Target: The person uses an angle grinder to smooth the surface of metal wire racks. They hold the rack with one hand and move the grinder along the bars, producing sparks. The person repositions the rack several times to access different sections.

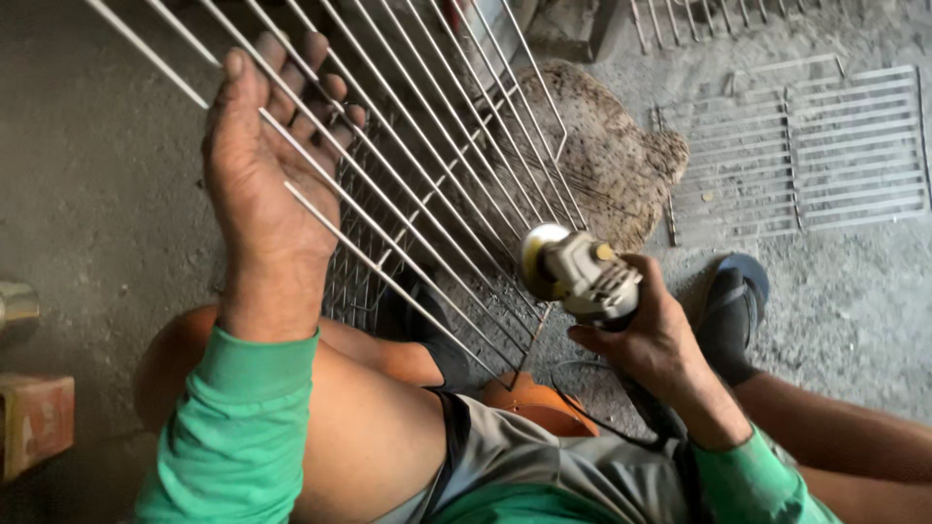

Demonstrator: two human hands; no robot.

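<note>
My left hand (262,165) is raised palm-up under a white wire rack (437,146), fingers threaded among its rods and holding it tilted up from the floor. My right hand (655,340) grips a grey angle grinder (578,272), its disc close to the rack's lower right edge. Green sleeves cover both arms. My bare knee lies below the rack.
More wire racks (796,155) lie flat on the dusty concrete floor at the upper right. A worn round stump or mat (602,146) lies behind the held rack. An orange stool (534,398) shows beneath me, a sandalled foot (733,311) at right, a wooden block (34,422) at left.
</note>
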